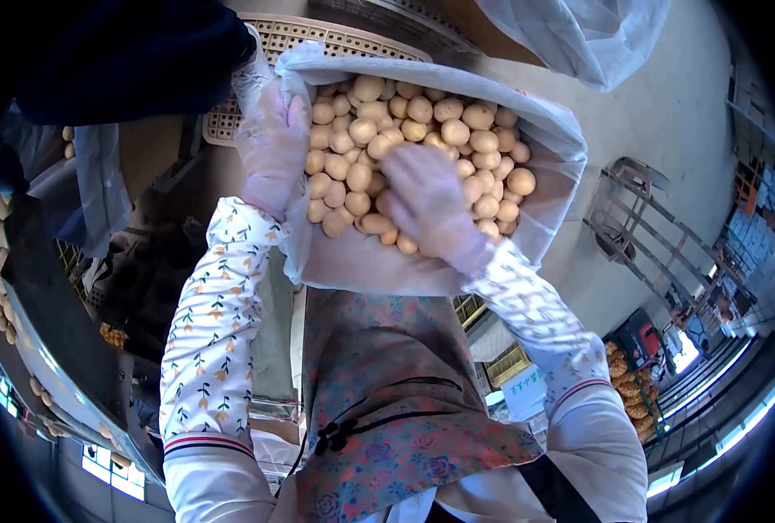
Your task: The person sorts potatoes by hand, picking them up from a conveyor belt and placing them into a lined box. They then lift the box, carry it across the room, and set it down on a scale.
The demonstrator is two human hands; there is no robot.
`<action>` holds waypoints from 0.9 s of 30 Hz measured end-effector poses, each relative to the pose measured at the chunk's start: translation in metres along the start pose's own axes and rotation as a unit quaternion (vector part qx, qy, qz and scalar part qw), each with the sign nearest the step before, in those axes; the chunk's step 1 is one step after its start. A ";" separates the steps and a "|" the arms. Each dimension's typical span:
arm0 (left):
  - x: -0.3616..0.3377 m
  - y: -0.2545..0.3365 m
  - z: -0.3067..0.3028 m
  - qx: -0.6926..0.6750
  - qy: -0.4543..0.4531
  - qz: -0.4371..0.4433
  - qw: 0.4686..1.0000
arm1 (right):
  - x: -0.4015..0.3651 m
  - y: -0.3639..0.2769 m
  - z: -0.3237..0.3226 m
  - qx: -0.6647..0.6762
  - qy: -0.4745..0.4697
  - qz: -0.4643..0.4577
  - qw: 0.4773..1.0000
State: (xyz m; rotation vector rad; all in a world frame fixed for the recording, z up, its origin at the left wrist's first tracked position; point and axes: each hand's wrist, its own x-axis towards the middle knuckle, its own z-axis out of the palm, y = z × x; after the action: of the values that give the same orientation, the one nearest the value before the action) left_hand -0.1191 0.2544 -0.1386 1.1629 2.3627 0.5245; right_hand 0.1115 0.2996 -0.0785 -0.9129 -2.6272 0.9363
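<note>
A crate lined with white plastic (352, 270) is in front of me, filled with round, pale yellow potatoes (361, 131). My left hand (270, 152), in a thin pale glove, is closed over the left side of the crate at its plastic liner, thumb toward the inside. My right hand (426, 196) lies on top of the potatoes near the middle, gloved too and blurred by motion. Its fingers look stretched out over the potatoes, and nothing shows held in them. The undersides of those fingers are hidden.
Another person's dark sleeve (135, 61) reaches in at the upper left, close to my left hand. Behind the crate is a beige perforated crate (318, 37). A metal cart frame (649, 218) stands right. Potatoes line a conveyor-like edge (0, 261) at far left; filled net bags (631, 392) lie lower right.
</note>
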 end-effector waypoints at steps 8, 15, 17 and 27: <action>0.000 -0.001 0.002 -0.019 0.042 0.015 0.999 | 0.111 -0.002 0.141 -0.174 -0.325 0.158 0.916; 0.001 0.010 -0.007 -0.008 -0.016 -0.028 0.999 | 0.121 -0.005 0.130 -0.161 -0.456 0.249 0.839; 0.003 0.008 -0.005 -0.014 -0.005 -0.015 1.000 | 0.116 -0.002 0.136 -0.199 -0.453 0.207 0.844; 0.002 0.004 -0.001 0.042 0.004 -0.011 0.999 | 0.079 -0.012 0.110 -0.086 -0.517 0.107 0.845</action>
State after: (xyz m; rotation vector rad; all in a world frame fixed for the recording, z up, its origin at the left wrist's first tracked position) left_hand -0.1183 0.2586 -0.1356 1.1730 2.4214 0.4267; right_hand 0.0022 0.2861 -0.1574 -0.9039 -3.5849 1.6235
